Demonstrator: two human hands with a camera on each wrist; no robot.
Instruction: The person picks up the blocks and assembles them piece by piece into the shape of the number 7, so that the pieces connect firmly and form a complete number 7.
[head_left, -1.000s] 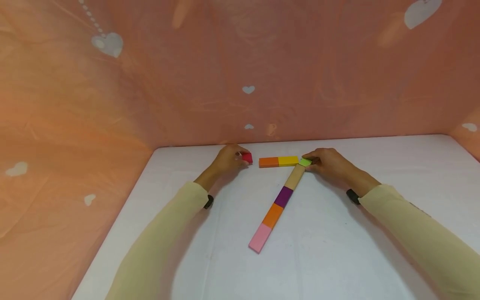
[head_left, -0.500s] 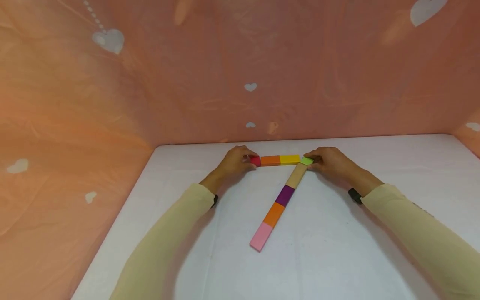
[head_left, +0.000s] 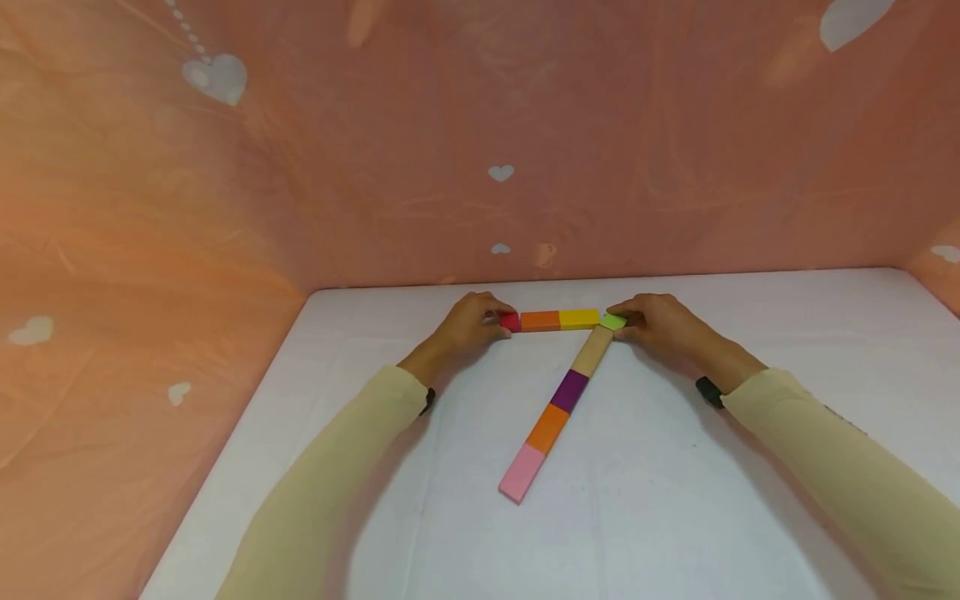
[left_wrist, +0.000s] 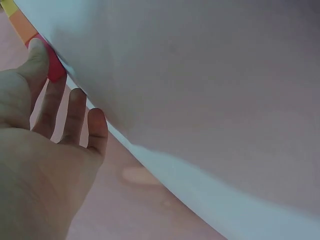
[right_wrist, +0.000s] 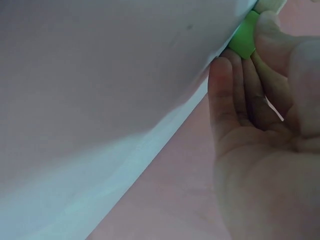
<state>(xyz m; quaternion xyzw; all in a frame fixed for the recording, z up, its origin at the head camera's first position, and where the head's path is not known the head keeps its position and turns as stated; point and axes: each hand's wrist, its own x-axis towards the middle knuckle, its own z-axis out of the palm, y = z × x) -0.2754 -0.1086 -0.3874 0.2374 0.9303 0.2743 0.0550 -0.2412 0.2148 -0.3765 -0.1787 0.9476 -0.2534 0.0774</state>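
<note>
My left hand pinches a red block between thumb and fingers at the left end of a row. Beside it lie an orange block and a yellow block, end to end. At the row's right end my right hand pinches a green block, partly covered by the fingers. From there a slanting line runs toward me: beige block, purple block, second orange block, pink block. The left wrist view shows the thumb on the red block.
All blocks lie flat on a white-covered table. An orange-pink cloth with pale hearts rises behind the table's back edge and along the left side. Dark bands circle both wrists below the sleeves.
My left hand has brought the red block rightward, up to the end of the first orange block. The right hand keeps its grip on the green block in the same place.
</note>
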